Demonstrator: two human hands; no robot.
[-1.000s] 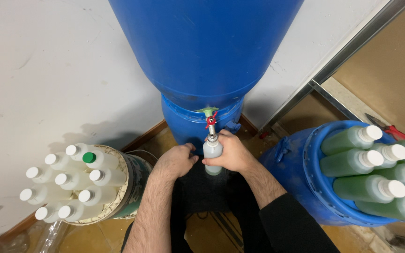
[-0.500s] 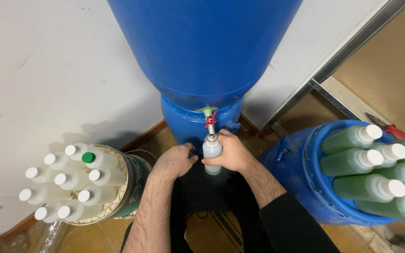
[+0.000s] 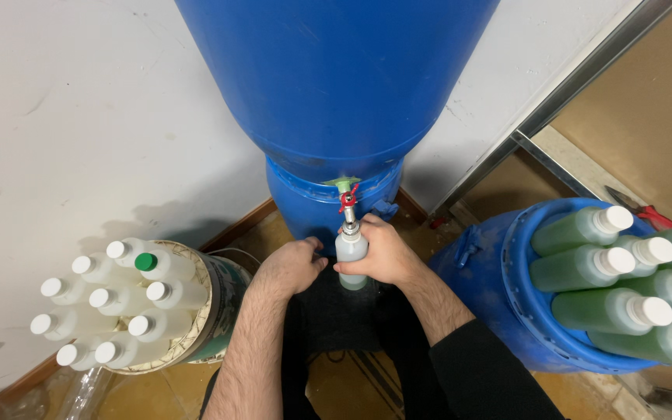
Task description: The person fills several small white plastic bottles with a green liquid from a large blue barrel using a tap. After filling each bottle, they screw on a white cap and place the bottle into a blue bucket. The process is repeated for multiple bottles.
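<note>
A large blue barrel (image 3: 336,85) stands against the white wall, with a small tap with a red handle (image 3: 348,201) at its base. My right hand (image 3: 383,253) is wrapped around a small translucent bottle (image 3: 351,247) held upright under the tap, its neck at the spout. My left hand (image 3: 289,266) rests just left of the bottle, fingers curled, on the dark surface below the barrel; whether it grips anything is hidden.
A round bucket (image 3: 219,292) on the left holds several empty white-capped bottles, one with a green cap (image 3: 145,262). A blue tub (image 3: 507,295) on the right holds several capped bottles of green liquid (image 3: 577,268). Red-handled pliers (image 3: 647,211) lie behind it.
</note>
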